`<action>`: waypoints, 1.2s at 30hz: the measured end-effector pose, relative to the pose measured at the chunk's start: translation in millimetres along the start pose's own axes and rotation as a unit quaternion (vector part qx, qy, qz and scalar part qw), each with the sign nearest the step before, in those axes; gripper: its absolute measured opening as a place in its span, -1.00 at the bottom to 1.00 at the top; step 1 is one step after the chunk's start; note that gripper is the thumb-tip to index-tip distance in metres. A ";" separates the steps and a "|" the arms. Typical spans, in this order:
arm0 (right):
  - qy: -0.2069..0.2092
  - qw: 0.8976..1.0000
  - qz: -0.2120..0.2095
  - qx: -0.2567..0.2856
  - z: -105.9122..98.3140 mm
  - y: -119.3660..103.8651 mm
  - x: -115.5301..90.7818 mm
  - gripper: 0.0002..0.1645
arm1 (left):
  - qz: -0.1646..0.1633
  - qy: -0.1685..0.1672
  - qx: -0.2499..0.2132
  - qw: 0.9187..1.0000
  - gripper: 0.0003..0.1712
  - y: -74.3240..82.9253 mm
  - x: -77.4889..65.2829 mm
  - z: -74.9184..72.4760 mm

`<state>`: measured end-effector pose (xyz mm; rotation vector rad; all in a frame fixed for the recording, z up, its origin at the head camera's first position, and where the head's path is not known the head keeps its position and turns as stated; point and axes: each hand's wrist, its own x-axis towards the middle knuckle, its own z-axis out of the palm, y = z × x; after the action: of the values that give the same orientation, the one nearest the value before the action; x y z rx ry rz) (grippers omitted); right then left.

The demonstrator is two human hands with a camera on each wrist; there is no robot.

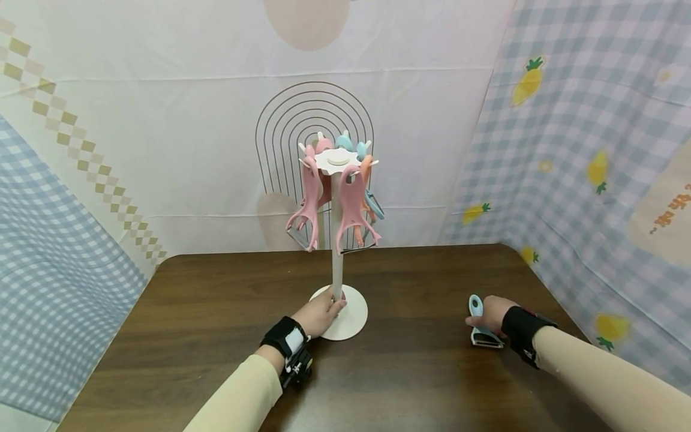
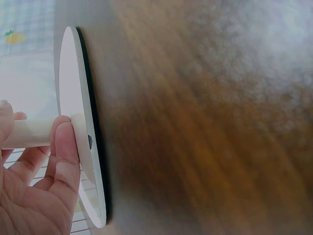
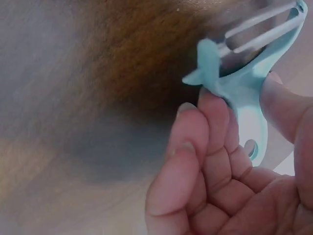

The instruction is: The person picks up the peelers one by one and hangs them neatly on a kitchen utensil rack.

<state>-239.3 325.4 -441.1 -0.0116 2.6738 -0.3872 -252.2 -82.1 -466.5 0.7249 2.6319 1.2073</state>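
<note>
A white stand with a round base rises from the table. Pink peelers, an orange peeler and blue ones hang from hooks around its top. Low on the pole, just above the base, my left hand grips it; the left wrist view shows fingers curled about the pole. At the right, my right hand holds a light blue peeler over the table. The right wrist view has this peeler pinched between thumb and fingers, its metal blade facing away from the palm.
The dark wooden table has rounded back corners. Behind it hangs a white cloth with printed arches, and checked blue cloth with pineapples closes the right side. More checked cloth hangs at the left.
</note>
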 end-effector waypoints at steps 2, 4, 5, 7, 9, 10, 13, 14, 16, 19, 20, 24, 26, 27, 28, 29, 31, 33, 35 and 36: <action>-0.002 1.000 0.004 -0.006 -0.8 0.0 1.3 -0.45 | -0.001 0.001 0.003 1.000 -0.91 -0.2 0.1 0.0; -0.006 1.000 0.009 -0.009 -1.9 -0.3 2.1 -0.45 | -0.002 0.001 0.007 1.000 -0.90 -0.6 -0.1 0.1; -0.005 1.000 0.010 -0.012 -2.4 -0.5 2.6 -0.44 | -0.002 0.001 0.008 1.000 -0.90 -0.8 0.0 0.2; 0.004 1.000 0.007 -0.018 -3.6 -1.2 3.4 -0.45 | -0.005 0.001 0.012 1.000 -0.89 -1.1 0.2 0.3; 0.014 1.000 0.005 -0.015 -4.6 -2.4 3.8 -0.48 | -0.005 0.001 0.012 1.000 -0.89 -1.0 0.4 0.4; 0.020 1.000 0.002 -0.014 -5.0 -3.3 3.8 -0.49 | -0.005 0.002 0.012 1.000 -0.89 -1.0 0.5 0.5; 0.034 0.999 -0.005 -0.007 -7.0 -7.4 4.2 -0.50 | -0.003 0.002 0.009 1.000 -0.90 0.0 0.4 0.4; 0.037 0.999 -0.008 -0.002 -8.0 -9.3 4.3 -0.49 | -0.003 0.001 0.007 1.000 -0.90 0.4 0.3 0.3; 0.050 0.998 -0.020 0.014 -11.6 -14.2 3.9 -0.49 | -0.004 0.000 0.004 1.000 -0.90 1.2 -0.1 0.1; 0.079 0.995 -0.042 0.048 -20.6 -24.6 1.7 -0.51 | -0.007 -0.002 0.003 1.000 -0.89 1.4 -0.6 -0.3; 0.090 0.993 -0.050 0.060 -24.1 -28.9 0.8 -0.52 | -0.008 -0.001 0.004 1.000 -0.89 1.3 -0.7 -0.4; 0.137 0.983 -0.091 0.082 -38.9 -47.3 -3.2 -0.54 | -0.008 0.001 0.003 1.000 -0.89 0.5 -0.6 -0.4; 0.155 0.978 -0.111 0.086 -45.9 -56.7 -5.5 -0.56 | -0.009 0.000 0.001 1.000 -0.89 1.0 -0.5 -0.4; 0.161 0.976 -0.119 0.089 -49.2 -61.2 -7.2 -0.57 | -0.010 0.000 0.001 1.000 -0.89 1.3 -0.5 -0.4; 0.165 0.974 -0.126 0.093 -52.5 -65.8 -9.0 -0.58 | -0.012 -0.001 0.000 1.000 -0.89 1.5 -0.6 -0.5; 0.167 0.972 -0.131 0.099 -55.7 -70.3 -11.0 -0.59 | -0.015 -0.002 -0.001 1.000 -0.89 1.8 -0.7 -0.5; 0.169 0.970 -0.139 0.108 -61.6 -78.4 -15.3 -0.62 | -0.017 -0.002 0.000 1.000 -0.89 2.0 -0.8 -0.3; 0.174 0.967 -0.144 0.117 -67.2 -85.7 -19.5 -0.65 | -0.017 -0.002 0.000 1.000 -0.89 2.2 -1.3 -0.4; 0.182 0.963 -0.154 0.123 -72.9 -93.2 -24.6 -0.66 | -0.018 -0.002 0.000 1.000 -0.89 1.9 -1.3 -0.3; 0.188 0.961 -0.162 0.124 -75.6 -96.9 -27.2 -0.66 | -0.018 -0.001 0.001 1.000 -0.90 1.6 -1.2 -0.2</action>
<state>-251.8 254.5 -337.8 -0.3342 2.9766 -0.9096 -250.7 -82.0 -465.3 0.6749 2.6332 1.1936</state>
